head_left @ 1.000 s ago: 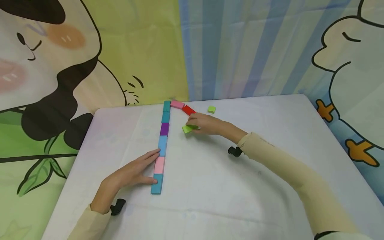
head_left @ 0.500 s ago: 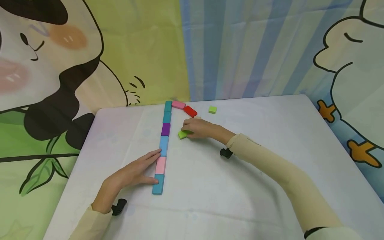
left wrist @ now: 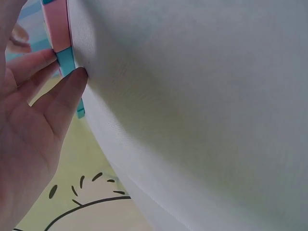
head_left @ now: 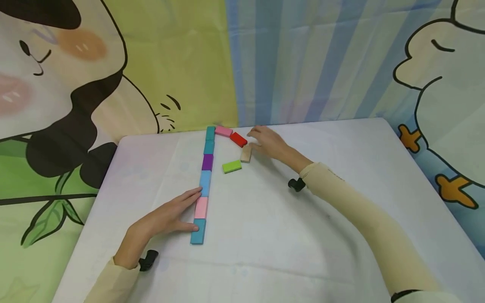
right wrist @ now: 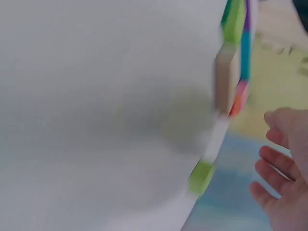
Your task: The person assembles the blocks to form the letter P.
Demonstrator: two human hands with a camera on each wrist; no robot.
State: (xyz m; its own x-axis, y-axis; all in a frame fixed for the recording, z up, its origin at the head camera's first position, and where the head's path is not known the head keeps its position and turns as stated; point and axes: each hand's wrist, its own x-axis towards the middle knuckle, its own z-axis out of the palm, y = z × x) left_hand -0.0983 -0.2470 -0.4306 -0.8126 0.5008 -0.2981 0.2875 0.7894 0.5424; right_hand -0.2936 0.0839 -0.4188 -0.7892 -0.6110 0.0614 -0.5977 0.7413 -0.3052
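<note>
Flat coloured blocks form a straight row on the table, with teal, purple, light blue (head_left: 205, 183) and pink (head_left: 201, 208) ones. My left hand (head_left: 163, 221) rests along its left side, fingertips at the light blue block and thumb on the nearest teal block (head_left: 198, 235). From the row's far end a rose block (head_left: 223, 131), a red block (head_left: 238, 139), a bare wood block (head_left: 246, 153) and a lime green block (head_left: 232, 166) curve round. Beside the red and wood blocks, my right hand (head_left: 270, 142) holds nothing, its fingers loosely bent. It hides a small green block (right wrist: 200, 178) from the head view.
A white cloth covers the table (head_left: 288, 235). Its far edge meets a printed curtain (head_left: 303, 63) with stripes and cartoon animals. Black wrist cameras (head_left: 297, 184) sit under both wrists.
My right hand set the lime green block down near the wood block, let go, and moved back and right past the red block. My left hand stayed in place.
</note>
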